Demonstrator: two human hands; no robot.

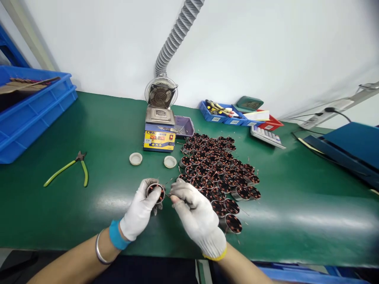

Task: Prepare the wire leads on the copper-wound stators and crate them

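Note:
My left hand, in a white glove, is closed around a small round copper-wound motor stator, held with its open face up. My right hand, also gloved, pinches at thin wire leads sticking out of the stator's right side. Both hands hover just above the green mat, near its front edge. Right behind and to the right of my right hand lies a spread of several similar stators.
A yellow-and-blue solder pot with a fan and grey duct hose stands at the back centre. Two white caps lie in front of it. Green-handled cutters lie left. Blue crates sit far left, parts bins and a calculator back right.

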